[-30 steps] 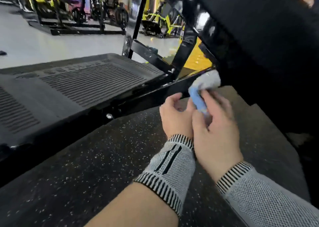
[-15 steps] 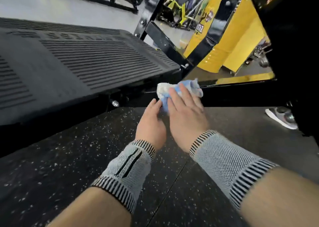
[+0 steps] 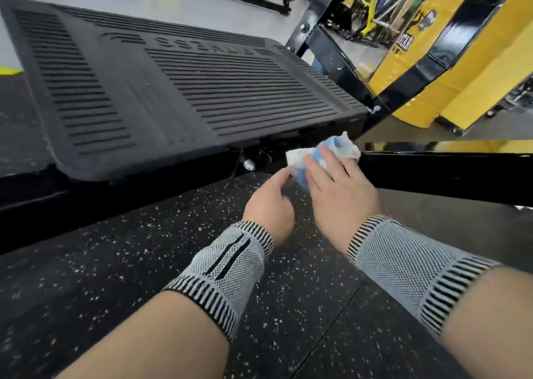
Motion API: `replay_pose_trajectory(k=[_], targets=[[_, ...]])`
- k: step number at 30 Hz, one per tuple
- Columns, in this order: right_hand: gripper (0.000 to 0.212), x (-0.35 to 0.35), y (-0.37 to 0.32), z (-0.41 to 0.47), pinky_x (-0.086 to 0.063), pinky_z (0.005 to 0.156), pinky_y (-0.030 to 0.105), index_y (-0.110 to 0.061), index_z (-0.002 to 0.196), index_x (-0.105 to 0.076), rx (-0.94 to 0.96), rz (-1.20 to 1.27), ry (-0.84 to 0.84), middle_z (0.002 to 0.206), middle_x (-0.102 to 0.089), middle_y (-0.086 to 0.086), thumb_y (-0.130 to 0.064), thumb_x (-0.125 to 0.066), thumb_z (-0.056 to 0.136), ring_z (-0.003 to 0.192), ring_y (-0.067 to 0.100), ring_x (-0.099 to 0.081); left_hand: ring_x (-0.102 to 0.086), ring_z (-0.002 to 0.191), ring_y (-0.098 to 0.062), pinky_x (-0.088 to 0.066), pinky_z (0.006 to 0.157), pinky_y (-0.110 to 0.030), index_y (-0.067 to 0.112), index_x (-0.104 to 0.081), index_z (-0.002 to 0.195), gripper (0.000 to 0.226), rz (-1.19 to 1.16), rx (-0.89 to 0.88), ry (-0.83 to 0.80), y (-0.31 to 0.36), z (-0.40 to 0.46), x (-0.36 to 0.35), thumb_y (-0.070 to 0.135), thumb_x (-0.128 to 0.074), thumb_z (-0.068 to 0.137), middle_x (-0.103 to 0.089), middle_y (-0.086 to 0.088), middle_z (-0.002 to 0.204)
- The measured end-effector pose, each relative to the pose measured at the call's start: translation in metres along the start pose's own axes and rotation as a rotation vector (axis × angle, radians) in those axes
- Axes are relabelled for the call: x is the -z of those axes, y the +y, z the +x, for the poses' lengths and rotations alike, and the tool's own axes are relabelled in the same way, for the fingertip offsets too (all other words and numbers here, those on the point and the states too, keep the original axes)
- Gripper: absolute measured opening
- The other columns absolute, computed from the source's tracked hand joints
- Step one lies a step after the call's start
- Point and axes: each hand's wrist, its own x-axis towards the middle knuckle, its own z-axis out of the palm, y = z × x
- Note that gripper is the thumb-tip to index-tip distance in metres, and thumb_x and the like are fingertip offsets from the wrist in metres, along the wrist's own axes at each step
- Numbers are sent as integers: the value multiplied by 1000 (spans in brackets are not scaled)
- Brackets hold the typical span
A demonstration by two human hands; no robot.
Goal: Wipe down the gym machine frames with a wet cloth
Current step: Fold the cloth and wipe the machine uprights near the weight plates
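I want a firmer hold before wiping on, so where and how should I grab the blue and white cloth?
Take the cloth by the bunched end poking out past the right hand, coming from above. That end stands up loose off the black frame bar, so fingers can close round it, while the rest lies flat under the hand. The left hand touches only its near edge.

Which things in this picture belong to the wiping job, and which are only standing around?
Belong to the job:
- cloth, blue and white
- right hand, pressing the cloth on the frame
- left hand, touching the cloth's edge
- black frame bar

Only standing around:
- ribbed footplate
- yellow pads
- speckled floor mat
- bolt
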Motion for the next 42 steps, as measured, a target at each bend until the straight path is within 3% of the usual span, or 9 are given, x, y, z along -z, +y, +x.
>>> replay_pose_trajectory(k=[7, 11, 16, 22, 26, 29, 35, 39, 42], targets=[[60, -14, -41, 76, -7, 115, 43, -17, 152, -16, 275, -176, -146, 158, -12, 4, -39, -26, 97, 144, 31, 3, -61, 108, -34, -47, 56, -19, 33, -34, 148, 63, -39, 155, 58, -42, 27, 22, 0, -35, 94, -57, -17, 132], [58, -14, -50, 87, -1, 116, 45, -19, 151, -22, 296, -159, -183, 158, -12, 5, -41, -30, 97, 144, 32, 5, -63, 74, -28, -39, 39, -18, 34, -35, 147, 65, -132, 189, 40, -51, 26, 24, -4, -35, 94, -44, -32, 138], [45, 6, -23, 46, -18, 111, 50, -15, 131, -53, 146, -75, -91, 142, -38, 11, -24, -27, 96, 134, 39, -23, -61, 101, -44, -44, 67, -25, 30, -38, 145, 65, -169, 111, 43, -34, 20, 11, -6, -36, 91, -55, -25, 132], [54, 51, 23, 4, -36, 94, 50, -15, 107, -58, -175, 102, 21, 100, -61, 6, -19, -11, 81, 95, 33, -55, -49, 53, -9, -38, 43, -16, 35, -39, 144, 64, -205, -21, 8, 10, 9, -23, -1, -37, 92, -65, -2, 115], [27, 68, 60, -40, -29, 101, 46, -16, 117, -46, -272, 136, -32, 111, -54, 6, -22, -33, 94, 108, 33, -50, -58, 108, -10, -50, 80, -21, 33, -35, 147, 63, -179, -144, -43, 46, -13, -41, -2, -37, 94, -37, 5, 152], [31, 87, 81, -67, -26, 105, 45, -15, 120, -44, -349, 122, -30, 118, -52, 7, -20, -33, 90, 116, 33, -45, -56, 113, -9, -49, 92, -24, 33, -33, 147, 63, -119, -186, -53, 63, -26, -42, -1, -39, 95, -22, 12, 158], [29, 103, 80, -102, -33, 98, 39, -15, 117, -54, -398, 247, 6, 117, -51, 5, -20, -52, 88, 114, 30, -41, -65, 76, -19, -53, 65, -25, 28, -60, 123, 35, -181, -218, -37, 87, -51, -42, 10, -46, 96, -66, 11, 98], [37, 83, 40, -124, -41, 83, 33, -15, 118, -56, -533, 816, 25, 110, -51, 4, -8, -58, 83, 103, 25, -49, -69, 90, -34, -58, 76, -51, 17, -67, 80, 27, -302, -33, -114, 87, -67, -37, 33, -50, 93, -72, -15, 93], [31, 63, 10, -127, -39, 81, 29, -15, 117, -57, -598, 1095, 31, 113, -57, 4, -10, -57, 86, 101, 22, -54, -70, 76, -27, -59, 76, -46, 16, -65, 80, 37, -257, 96, -145, 72, -76, -22, 46, -48, 94, -71, -11, 85]])
